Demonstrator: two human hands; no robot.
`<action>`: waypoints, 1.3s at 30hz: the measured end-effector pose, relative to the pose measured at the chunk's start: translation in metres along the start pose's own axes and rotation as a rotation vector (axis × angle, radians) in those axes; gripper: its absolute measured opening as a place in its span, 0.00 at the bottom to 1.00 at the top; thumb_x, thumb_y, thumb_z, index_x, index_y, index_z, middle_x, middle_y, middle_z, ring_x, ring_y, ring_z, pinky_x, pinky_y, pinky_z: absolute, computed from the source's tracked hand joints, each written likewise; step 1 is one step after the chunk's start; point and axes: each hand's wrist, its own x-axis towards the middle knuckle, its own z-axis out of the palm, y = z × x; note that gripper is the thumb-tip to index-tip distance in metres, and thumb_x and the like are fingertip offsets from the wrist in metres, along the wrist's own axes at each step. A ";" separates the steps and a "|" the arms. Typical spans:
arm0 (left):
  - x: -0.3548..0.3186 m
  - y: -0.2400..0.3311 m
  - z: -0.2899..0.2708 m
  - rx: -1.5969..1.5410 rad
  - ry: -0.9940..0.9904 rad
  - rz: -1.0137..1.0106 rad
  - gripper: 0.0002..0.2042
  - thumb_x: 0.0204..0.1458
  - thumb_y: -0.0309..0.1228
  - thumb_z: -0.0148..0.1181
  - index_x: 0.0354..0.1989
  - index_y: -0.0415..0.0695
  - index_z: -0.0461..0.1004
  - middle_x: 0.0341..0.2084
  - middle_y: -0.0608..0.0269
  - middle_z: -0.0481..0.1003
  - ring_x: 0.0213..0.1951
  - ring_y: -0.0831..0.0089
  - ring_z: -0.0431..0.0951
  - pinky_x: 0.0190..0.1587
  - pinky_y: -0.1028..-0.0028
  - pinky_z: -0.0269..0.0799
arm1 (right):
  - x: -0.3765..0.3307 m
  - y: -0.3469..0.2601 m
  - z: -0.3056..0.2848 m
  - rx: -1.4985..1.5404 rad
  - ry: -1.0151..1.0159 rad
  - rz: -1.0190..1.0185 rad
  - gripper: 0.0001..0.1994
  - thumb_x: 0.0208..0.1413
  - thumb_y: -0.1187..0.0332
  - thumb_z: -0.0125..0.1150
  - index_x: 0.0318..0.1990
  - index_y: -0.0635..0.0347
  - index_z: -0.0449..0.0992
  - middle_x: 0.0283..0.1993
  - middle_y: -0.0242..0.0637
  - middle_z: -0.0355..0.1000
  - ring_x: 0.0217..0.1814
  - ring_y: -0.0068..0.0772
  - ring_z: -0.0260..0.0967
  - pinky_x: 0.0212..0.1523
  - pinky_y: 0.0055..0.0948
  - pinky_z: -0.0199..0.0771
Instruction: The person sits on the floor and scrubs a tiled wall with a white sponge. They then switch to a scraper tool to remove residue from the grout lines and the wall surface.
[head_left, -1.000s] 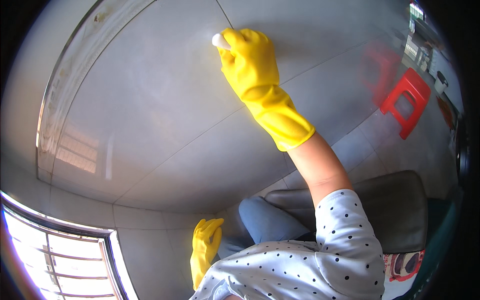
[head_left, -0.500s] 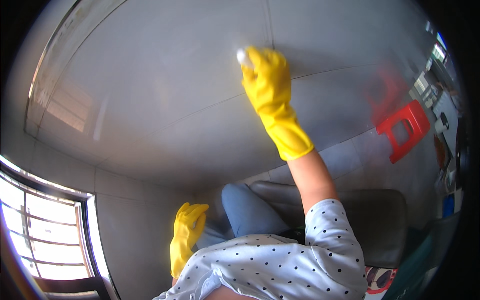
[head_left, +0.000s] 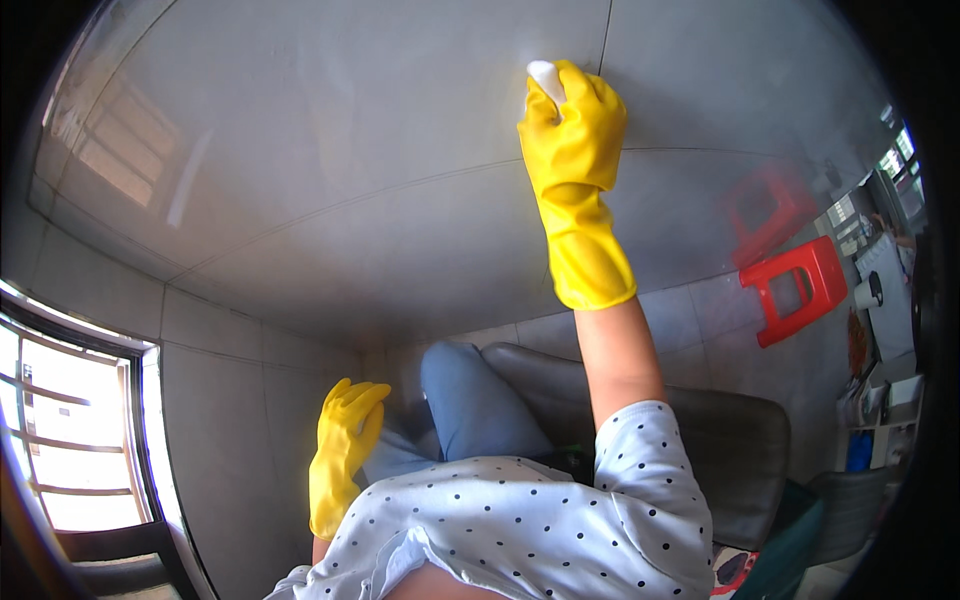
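My right hand (head_left: 575, 125), in a yellow rubber glove, is raised at the end of an outstretched arm against the grey tiled wall (head_left: 380, 120). Its fingers are closed round a small white wad (head_left: 546, 80), which pokes out at the thumb side; whether it is cloth or sponge I cannot make out. A dark tile seam runs just beside and behind this hand. Lower down on the left, my left hand (head_left: 350, 425) wears a matching glove. Beside my bent knee it hangs with fingers stretched out, holding nothing.
A red plastic stool (head_left: 800, 285) stands right of my arm, mirrored in the glossy wall. Beneath me is a dark padded seat (head_left: 735, 440). A barred window (head_left: 75, 430) lies at the lower left. Shelves (head_left: 885, 415) with assorted items line the far right.
The whole view has shifted a little. My right hand appears further right and slightly higher, staying near the same tile seam, and more of the white wad shows. The left hand keeps its pose.
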 end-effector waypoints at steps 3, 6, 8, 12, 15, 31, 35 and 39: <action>0.002 -0.003 0.005 -0.016 -0.041 0.000 0.12 0.54 0.23 0.66 0.47 0.45 0.82 0.45 0.55 0.82 0.51 0.54 0.80 0.68 0.55 0.65 | -0.031 0.005 -0.002 -0.010 -0.035 -0.026 0.06 0.53 0.72 0.67 0.36 0.59 0.76 0.28 0.43 0.71 0.31 0.55 0.68 0.34 0.49 0.69; 0.004 -0.003 0.007 -0.026 -0.060 0.024 0.12 0.54 0.23 0.65 0.48 0.45 0.82 0.45 0.55 0.82 0.51 0.53 0.80 0.68 0.55 0.65 | -0.084 0.014 -0.004 -0.006 -0.082 0.006 0.07 0.52 0.73 0.67 0.38 0.59 0.77 0.29 0.43 0.72 0.31 0.55 0.68 0.34 0.49 0.69; 0.007 0.000 0.005 -0.038 -0.054 0.030 0.12 0.54 0.23 0.65 0.47 0.45 0.82 0.45 0.55 0.82 0.51 0.53 0.80 0.68 0.55 0.65 | -0.088 0.013 -0.007 -0.048 -0.105 0.018 0.07 0.52 0.73 0.67 0.38 0.59 0.77 0.28 0.44 0.71 0.31 0.56 0.68 0.34 0.50 0.69; 0.004 -0.003 0.004 -0.025 -0.027 0.008 0.12 0.54 0.23 0.66 0.47 0.45 0.82 0.45 0.56 0.83 0.51 0.54 0.80 0.68 0.55 0.65 | -0.027 0.003 -0.003 0.013 -0.093 0.055 0.06 0.55 0.69 0.68 0.36 0.59 0.77 0.27 0.43 0.71 0.31 0.55 0.68 0.34 0.48 0.67; -0.005 -0.007 0.006 -0.027 -0.036 -0.009 0.12 0.54 0.22 0.66 0.47 0.45 0.82 0.45 0.56 0.83 0.51 0.54 0.80 0.68 0.55 0.65 | -0.048 0.006 0.000 -0.073 0.047 -0.013 0.07 0.55 0.68 0.67 0.37 0.59 0.78 0.28 0.43 0.72 0.31 0.54 0.69 0.34 0.47 0.68; -0.005 -0.008 0.006 -0.059 0.022 0.053 0.14 0.52 0.21 0.66 0.47 0.46 0.83 0.46 0.55 0.82 0.51 0.52 0.79 0.68 0.55 0.65 | -0.062 0.037 0.003 -0.038 0.099 0.504 0.12 0.51 0.69 0.73 0.43 0.59 0.80 0.38 0.43 0.77 0.43 0.53 0.73 0.46 0.44 0.73; -0.013 -0.022 0.014 -0.036 -0.051 0.012 0.13 0.53 0.23 0.66 0.48 0.46 0.83 0.46 0.55 0.82 0.51 0.53 0.79 0.69 0.55 0.64 | -0.030 -0.027 0.013 0.111 0.076 0.019 0.04 0.50 0.75 0.66 0.34 0.59 0.78 0.29 0.46 0.74 0.32 0.56 0.71 0.34 0.47 0.72; -0.007 -0.018 0.009 -0.011 -0.090 0.019 0.13 0.54 0.23 0.65 0.47 0.46 0.83 0.47 0.54 0.82 0.52 0.53 0.80 0.69 0.54 0.64 | -0.037 -0.083 0.048 0.228 -0.373 -0.201 0.03 0.50 0.72 0.61 0.29 0.48 0.76 0.25 0.36 0.74 0.29 0.48 0.72 0.31 0.47 0.69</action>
